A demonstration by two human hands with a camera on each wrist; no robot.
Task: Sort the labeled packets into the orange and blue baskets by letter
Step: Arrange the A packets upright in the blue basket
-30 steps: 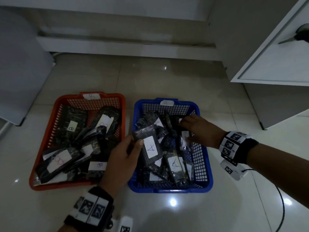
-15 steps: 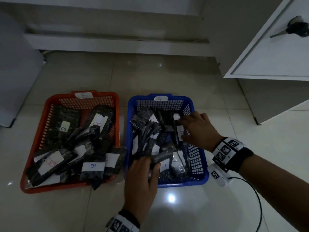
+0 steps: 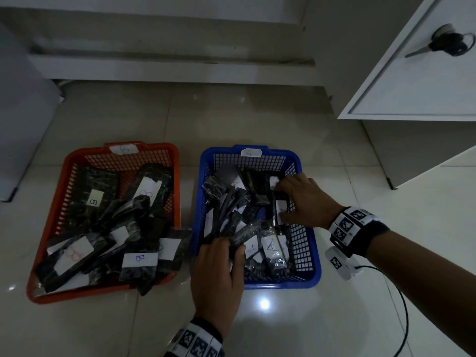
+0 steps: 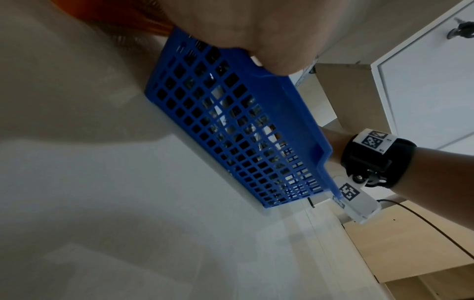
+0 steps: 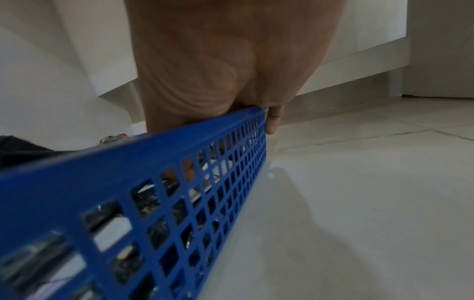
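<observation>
The orange basket point(image 3: 49, 228), tagged B, stands on the left, full of dark packets with white B labels. One of its packets point(image 3: 172, 247) overhangs its right rim. The blue basket point(image 3: 306, 228), tagged A, stands to the right of it and holds packets labeled A point(image 3: 270, 249). My left hand point(image 3: 226, 244) reaches over the blue basket's front left corner and grips a dark packet point(image 3: 248, 231) lying on the pile. My right hand point(image 3: 283, 199) rests with spread fingers on upright packets by the basket's right wall. Both wrist views show only a palm and blue mesh point(image 4: 256, 101) point(image 5: 128, 162).
The baskets sit side by side on a glossy tiled floor point(image 3: 257, 119). A white cabinet point(image 3: 412, 86) with a dark handle juts out at the right and a grey one point(image 3: 23, 112) stands at the left. A low ledge point(image 3: 167, 68) runs along the back. A black cable point(image 3: 404, 318) trails from my right wrist.
My left hand carried an A packet from between the baskets down into the front left of the blue basket. The right hand stayed on the packets at the right side.
</observation>
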